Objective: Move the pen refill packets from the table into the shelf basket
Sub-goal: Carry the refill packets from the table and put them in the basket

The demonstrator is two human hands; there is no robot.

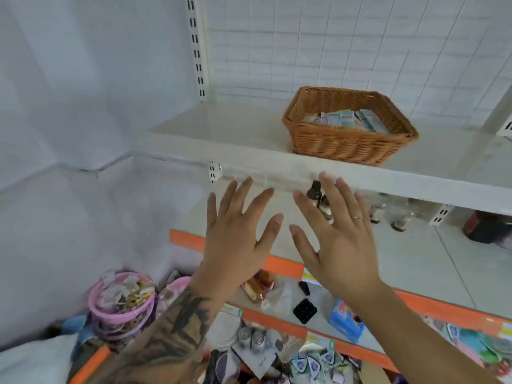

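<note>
**Wicker basket holds the packets; both hands spread and bare**

Wicker, brown and woven, the shelf basket (350, 139) sits on the white upper shelf (221, 126) at about one o'clock from the hands. Pen refill packets (346, 120) lie inside it, packed in a row on its floor, their pastel ends showing above the near wall.

Both hands are raised below the shelf's front edge, backs toward the camera, palms facing away. Left hand (235, 239) is wide open, fingers straight and fanned apart, thumb out toward three o'clock; it holds nothing and touches nothing that can be seen. Its forearm carries a dark tattoo (177, 328). Right hand (340, 245) is likewise flat and splayed, thumb pointing toward nine o'clock, close to the left thumb but apart from it. A thin ring (356, 217) sits on one finger. Its fingertips overlap the shelf's front lip in view; whether they touch it cannot be told.

At six o'clock, below the wrists, lower shelves with orange edging (279, 266) carry assorted small goods, among them a pink tub (122, 303) at seven o'clock and a blue packet (345, 322) at five o'clock.
</note>
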